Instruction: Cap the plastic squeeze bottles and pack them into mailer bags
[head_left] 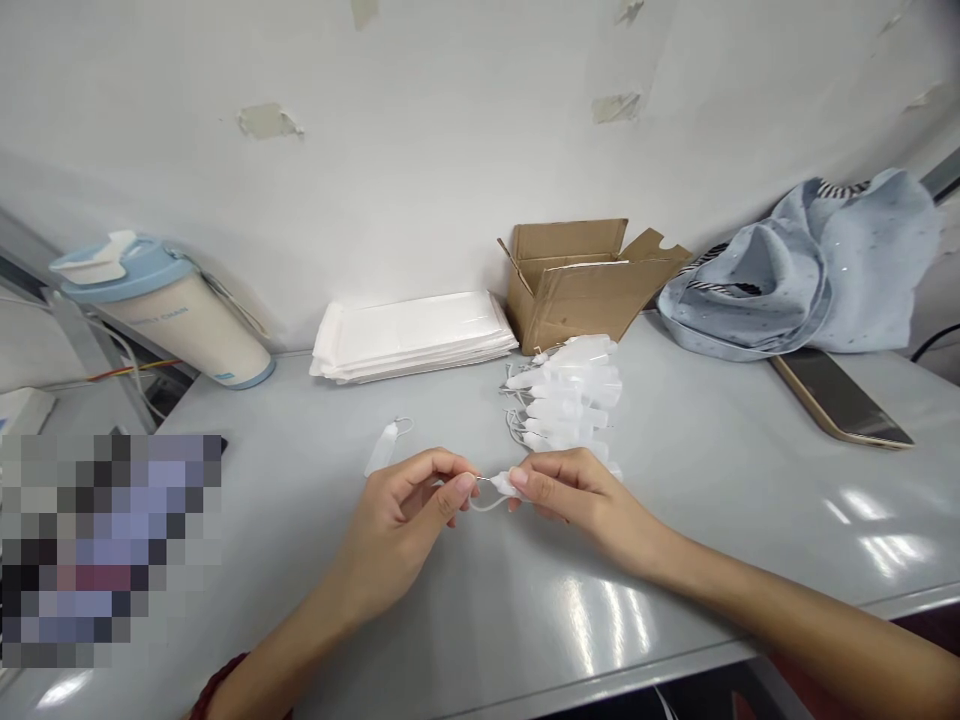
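In front of me, both hands meet over a small white needle-tip squeeze bottle. My right hand is closed round its body, hiding most of it, with the nozzle end pointing left. A thin metal needle runs from the nozzle to the fingertips of my left hand. Those fingers pinch the end of the bottle's thin white tether, which loops below the needle; any cap there is hidden. A similar bottle lies alone beyond my left hand. Several more bottles lie in a row beyond my right hand.
Against the wall stand a stack of white envelopes and an open cardboard box. A tumbler is at left, near a blurred-out patch. At right are a light blue cloth bag and a phone. The grey table ends close to me.
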